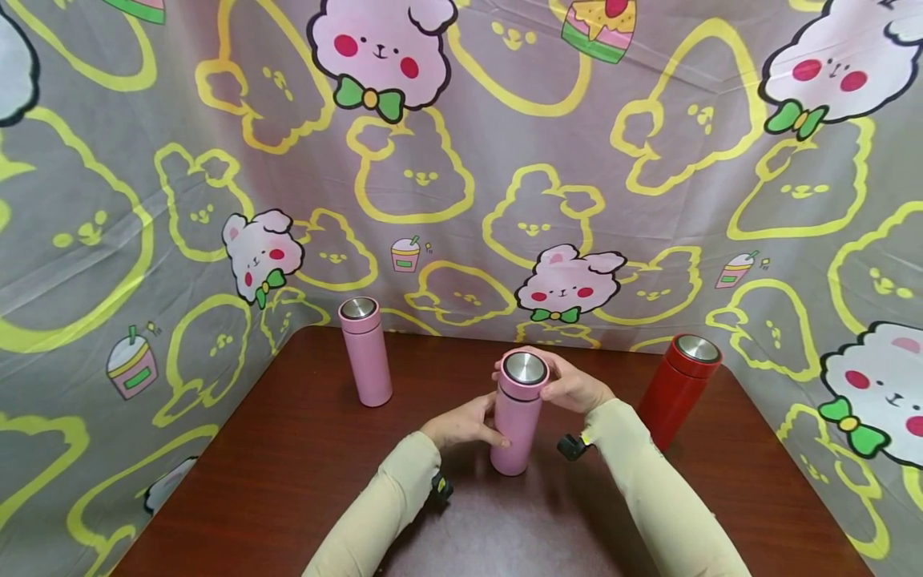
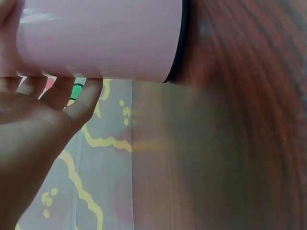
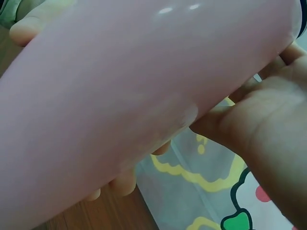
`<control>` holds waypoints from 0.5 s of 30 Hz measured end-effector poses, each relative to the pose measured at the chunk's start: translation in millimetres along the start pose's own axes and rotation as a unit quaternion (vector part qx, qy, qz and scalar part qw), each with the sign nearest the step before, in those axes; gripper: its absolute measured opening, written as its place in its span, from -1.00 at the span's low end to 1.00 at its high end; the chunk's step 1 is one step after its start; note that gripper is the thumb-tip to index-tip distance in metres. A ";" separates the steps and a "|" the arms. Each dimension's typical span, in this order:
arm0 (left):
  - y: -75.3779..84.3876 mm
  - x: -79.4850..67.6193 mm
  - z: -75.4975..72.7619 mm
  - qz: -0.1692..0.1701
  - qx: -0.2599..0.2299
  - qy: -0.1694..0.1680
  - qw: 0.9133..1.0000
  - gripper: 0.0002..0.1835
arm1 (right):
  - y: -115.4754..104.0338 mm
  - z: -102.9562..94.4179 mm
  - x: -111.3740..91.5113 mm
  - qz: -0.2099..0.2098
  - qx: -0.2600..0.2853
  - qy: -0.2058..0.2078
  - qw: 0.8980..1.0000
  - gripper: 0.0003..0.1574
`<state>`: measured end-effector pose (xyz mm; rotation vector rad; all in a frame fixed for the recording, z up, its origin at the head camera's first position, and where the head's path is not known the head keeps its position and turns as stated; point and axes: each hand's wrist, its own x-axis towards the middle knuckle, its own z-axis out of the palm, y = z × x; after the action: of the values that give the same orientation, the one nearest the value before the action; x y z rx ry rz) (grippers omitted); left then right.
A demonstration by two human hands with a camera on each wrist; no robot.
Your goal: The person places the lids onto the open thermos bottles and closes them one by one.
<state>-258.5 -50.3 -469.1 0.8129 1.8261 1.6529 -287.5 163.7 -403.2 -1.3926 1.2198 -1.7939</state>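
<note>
A pink thermos bottle (image 1: 513,433) with a silver-topped lid (image 1: 525,369) stands nearly upright at the middle of the table, between both hands. My left hand (image 1: 465,423) grips its body from the left, thumb across the front. Up at the lid, my right hand (image 1: 573,383) holds the bottle from the right, with fingers reaching behind it. In the left wrist view the pink body (image 2: 100,38) shows its dark base ring close to the wood, and the left fingers (image 2: 86,103) wrap its far side. The right wrist view is mostly filled by the pink body (image 3: 134,96).
Another pink thermos (image 1: 368,361) stands at the back left of the brown table (image 1: 288,473). A red thermos (image 1: 674,393) stands on the right, partly behind the right sleeve (image 1: 627,441). A patterned cloth (image 1: 433,240) hangs behind and beside the table.
</note>
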 end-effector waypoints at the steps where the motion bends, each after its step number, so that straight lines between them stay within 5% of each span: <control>1: -0.1 -0.1 0.5 -0.001 0.001 0.003 1.000 -0.16 | -0.4 0.9 -0.6 0.002 -0.005 0.007 1.000 -0.24; 15: 0.6 1.8 9.1 0.048 0.042 0.051 0.997 -0.18 | -3.1 6.5 -9.9 0.025 -0.045 0.119 0.992 -0.31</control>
<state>-253.0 -42.8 -469.4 0.8797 1.9652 1.7155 -278.0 171.3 -404.4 -1.2091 1.4617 -1.9328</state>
